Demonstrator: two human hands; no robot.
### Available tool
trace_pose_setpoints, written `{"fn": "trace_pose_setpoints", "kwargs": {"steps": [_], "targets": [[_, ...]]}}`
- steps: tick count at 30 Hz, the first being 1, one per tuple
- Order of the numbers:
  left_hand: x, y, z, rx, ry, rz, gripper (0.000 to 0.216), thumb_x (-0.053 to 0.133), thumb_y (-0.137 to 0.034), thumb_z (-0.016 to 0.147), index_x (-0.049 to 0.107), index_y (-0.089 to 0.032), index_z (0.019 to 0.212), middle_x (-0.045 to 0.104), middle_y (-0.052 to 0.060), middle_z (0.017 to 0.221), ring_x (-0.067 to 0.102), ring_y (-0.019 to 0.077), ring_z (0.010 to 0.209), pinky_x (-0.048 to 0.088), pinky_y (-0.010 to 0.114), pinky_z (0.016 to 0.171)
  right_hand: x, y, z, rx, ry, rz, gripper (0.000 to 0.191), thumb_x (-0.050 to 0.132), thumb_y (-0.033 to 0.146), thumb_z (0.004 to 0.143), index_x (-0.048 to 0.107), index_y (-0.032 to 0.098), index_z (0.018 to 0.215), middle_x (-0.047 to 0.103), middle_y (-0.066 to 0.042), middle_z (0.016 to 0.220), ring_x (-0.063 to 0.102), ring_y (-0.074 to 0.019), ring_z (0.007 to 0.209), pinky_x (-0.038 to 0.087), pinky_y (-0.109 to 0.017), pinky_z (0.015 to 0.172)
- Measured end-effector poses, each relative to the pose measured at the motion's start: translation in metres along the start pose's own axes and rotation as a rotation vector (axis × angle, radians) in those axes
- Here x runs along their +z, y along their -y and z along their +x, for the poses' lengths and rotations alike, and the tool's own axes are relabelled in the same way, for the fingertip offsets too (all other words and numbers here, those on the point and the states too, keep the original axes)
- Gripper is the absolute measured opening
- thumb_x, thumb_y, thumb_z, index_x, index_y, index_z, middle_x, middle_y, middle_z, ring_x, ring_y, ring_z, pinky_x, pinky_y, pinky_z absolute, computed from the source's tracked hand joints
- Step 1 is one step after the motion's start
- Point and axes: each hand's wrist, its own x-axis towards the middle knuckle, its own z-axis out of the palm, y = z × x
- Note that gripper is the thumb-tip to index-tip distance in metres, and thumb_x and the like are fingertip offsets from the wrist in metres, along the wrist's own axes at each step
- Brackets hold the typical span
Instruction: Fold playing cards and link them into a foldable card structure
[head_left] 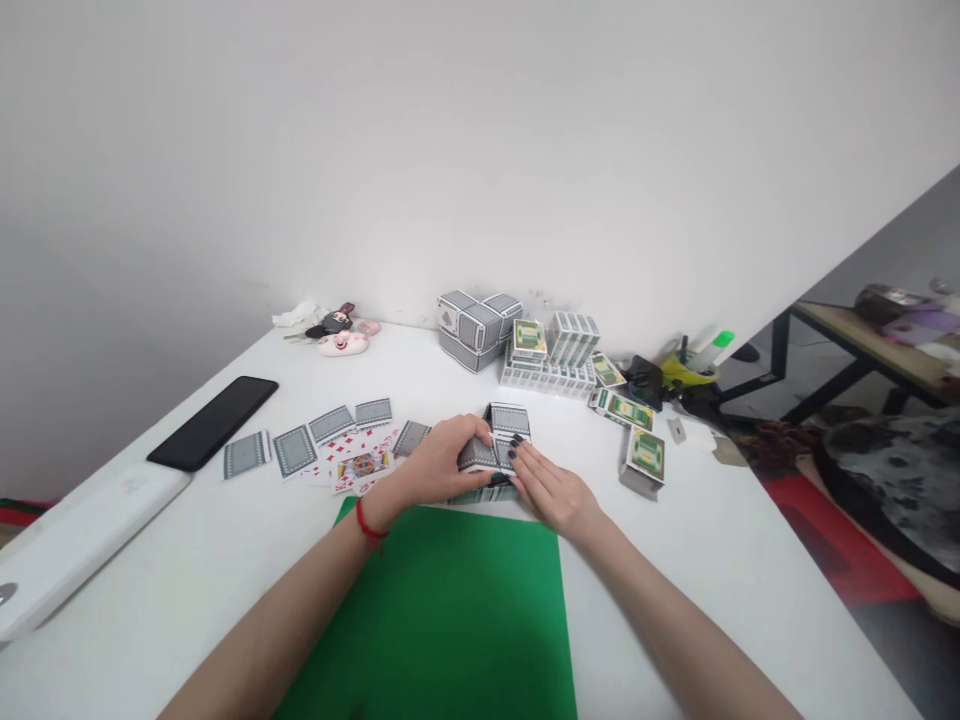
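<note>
My left hand [442,462] curls round the left side of a small block built from grey-backed playing cards [504,432] at the far edge of a green mat [450,610]. My right hand [546,485] presses its dark-nailed fingers against the block's front right. Both hands grip the card block, which rests on the white table [187,560]. A red string circles my left wrist.
Loose cards [330,440], some face up, lie left of the block. A black phone [214,420] and a white device [67,540] sit far left. A larger card cube [476,328] and boxed decks [570,350] stand by the wall. The table edge runs along the right.
</note>
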Motion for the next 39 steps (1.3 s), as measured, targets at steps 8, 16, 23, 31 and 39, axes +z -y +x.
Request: {"fn": "trace_pose_setpoints", "kwargs": {"steps": [8,16,23,31,39], "targets": [[-0.002,-0.005,-0.002,-0.001,0.072,0.091,0.028,0.053,-0.04,0.079,0.049,-0.02,0.097,0.054,0.007,0.104,0.049,0.0218,0.097,0.037,0.036,0.09,-0.001,0.0,0.0,0.007,0.011,0.026,0.032,0.059,0.013,0.08,0.056,0.004,0.11,0.064,-0.018,0.107,0.052,-0.0273,0.113,0.053,-0.037,0.088],[-0.004,-0.011,-0.004,0.011,0.078,0.318,0.054,0.048,-0.05,0.079,0.042,-0.018,0.122,0.046,0.011,0.121,0.038,0.0278,0.113,0.03,0.045,0.098,-0.003,-0.003,0.002,0.08,0.001,0.186,0.04,0.057,0.015,0.081,0.05,0.009,0.12,0.063,-0.016,0.109,0.052,-0.0261,0.114,0.052,-0.04,0.09],[-0.006,0.003,-0.017,-0.066,0.067,0.182,0.062,0.041,-0.047,0.086,0.023,-0.019,0.138,0.029,0.01,0.142,0.029,0.023,0.129,0.027,0.038,0.107,-0.008,0.001,0.002,0.358,-0.038,0.304,0.058,0.064,0.027,0.076,0.043,0.017,0.128,0.058,-0.014,0.119,0.05,-0.0278,0.115,0.048,-0.046,0.093],[-0.001,0.008,-0.018,-0.092,0.081,0.186,0.064,0.052,-0.046,0.079,0.033,-0.022,0.135,0.029,0.007,0.144,0.033,0.0229,0.128,0.03,0.036,0.107,0.002,0.01,-0.003,0.612,0.166,0.496,0.083,0.061,0.041,0.075,0.016,0.019,0.142,0.024,-0.013,0.145,0.029,-0.0281,0.131,0.035,-0.047,0.103],[0.002,0.009,-0.018,-0.125,0.107,0.286,0.061,0.052,-0.051,0.078,0.041,-0.021,0.129,0.024,0.006,0.145,0.032,0.0244,0.129,0.031,0.035,0.107,0.005,0.019,-0.005,0.746,0.239,0.56,0.082,0.057,0.039,0.079,0.008,0.023,0.142,0.009,-0.011,0.149,0.018,-0.0266,0.134,0.031,-0.047,0.105]]}}
